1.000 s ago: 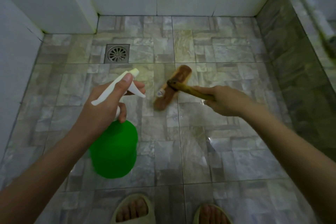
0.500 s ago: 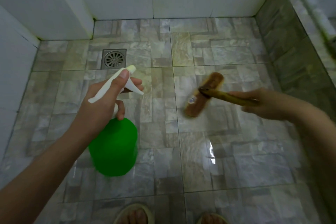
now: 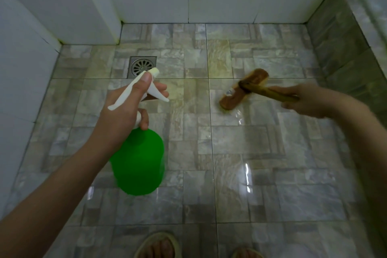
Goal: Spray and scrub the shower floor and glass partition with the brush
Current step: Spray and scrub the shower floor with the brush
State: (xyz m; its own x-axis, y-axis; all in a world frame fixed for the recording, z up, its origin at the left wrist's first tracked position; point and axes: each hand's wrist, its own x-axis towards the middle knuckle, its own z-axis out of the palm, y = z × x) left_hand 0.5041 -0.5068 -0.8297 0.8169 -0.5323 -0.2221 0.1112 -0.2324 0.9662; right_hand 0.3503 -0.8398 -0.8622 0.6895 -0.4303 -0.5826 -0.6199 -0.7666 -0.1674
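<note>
Shower floor [image 3: 240, 146], one drain [image 3: 142, 66], left hand [image 3: 123, 111] gripping one spray bottle [image 3: 138, 163], right hand [image 3: 307, 100] gripping one brush [image 3: 234, 98]

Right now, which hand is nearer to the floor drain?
Left. The left hand, holding the spray bottle, is just in front of the drain; the right hand, holding the brush, is off to its right.

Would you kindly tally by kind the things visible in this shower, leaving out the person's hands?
Spray bottle: 1
Brush: 1
Floor drain: 1
Sandals: 2
Total: 5
</note>
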